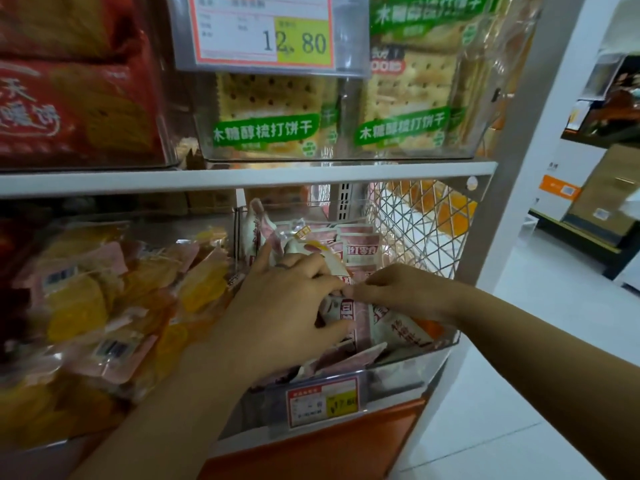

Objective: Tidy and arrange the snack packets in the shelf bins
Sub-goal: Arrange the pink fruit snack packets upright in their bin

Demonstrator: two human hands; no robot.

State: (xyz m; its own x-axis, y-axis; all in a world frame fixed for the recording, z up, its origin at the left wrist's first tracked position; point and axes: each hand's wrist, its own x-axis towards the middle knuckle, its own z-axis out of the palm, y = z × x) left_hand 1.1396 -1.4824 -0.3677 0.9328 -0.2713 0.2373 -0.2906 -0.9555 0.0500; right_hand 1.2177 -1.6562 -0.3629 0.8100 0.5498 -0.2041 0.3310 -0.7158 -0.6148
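Two hands are down in the clear bin on the lower shelf, right on top of the snack packets. Our left hand has its grip curled over a tilted packet, white with a yellow patch, lying slantwise across the pile. Our right hand has its grip pinched on the top edge of a front packet, which stands with its long axis up and down, face toward us. The two grips nearly touch mid-bin. Behind them the back row stands upright. The slanted one lies left of that row, nearer the left hand, so we judge it wants turning upright.
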